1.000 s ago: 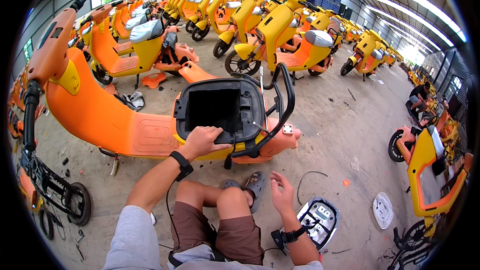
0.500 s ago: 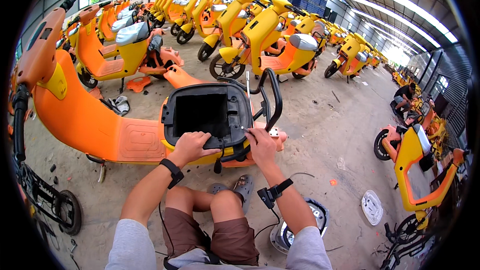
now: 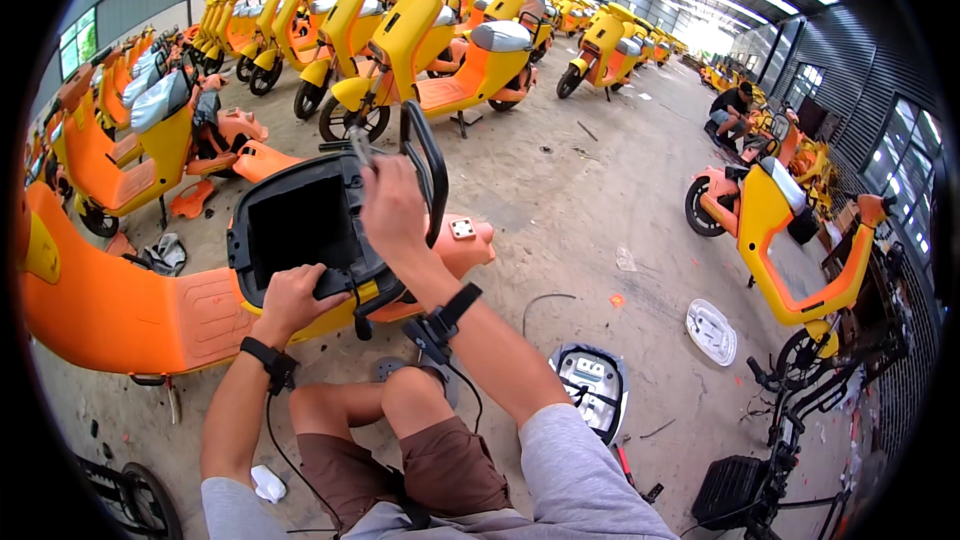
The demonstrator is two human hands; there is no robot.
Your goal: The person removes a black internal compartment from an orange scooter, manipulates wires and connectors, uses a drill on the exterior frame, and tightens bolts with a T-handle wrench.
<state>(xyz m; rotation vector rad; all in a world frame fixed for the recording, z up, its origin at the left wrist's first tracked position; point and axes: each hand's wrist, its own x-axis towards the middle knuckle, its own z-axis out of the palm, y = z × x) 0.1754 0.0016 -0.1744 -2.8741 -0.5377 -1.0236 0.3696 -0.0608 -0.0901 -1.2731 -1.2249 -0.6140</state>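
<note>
I sit on the floor beside an orange scooter body (image 3: 120,310) whose seat is off, leaving a black open compartment (image 3: 300,230). My left hand (image 3: 295,295) grips the near rim of that compartment, fingers curled over its edge. My right hand (image 3: 392,202) is raised over the compartment's right side, closed around a thin dark tool (image 3: 360,148) that points up. It sits just inside the black rear grab rail (image 3: 432,165). Both wrists wear dark bands with cables.
Rows of yellow and orange scooters (image 3: 430,30) fill the back of the hall. Another scooter (image 3: 790,230) stands at the right, and a person (image 3: 735,110) crouches beyond it. A grey-white housing (image 3: 592,385), a white cover (image 3: 712,330) and a black crate (image 3: 735,490) lie on the concrete.
My right hand rose from near the grey-white housing on the floor, reached the compartment's near edge, then moved up to the grab rail with the tool. My left hand stayed on the rim.
</note>
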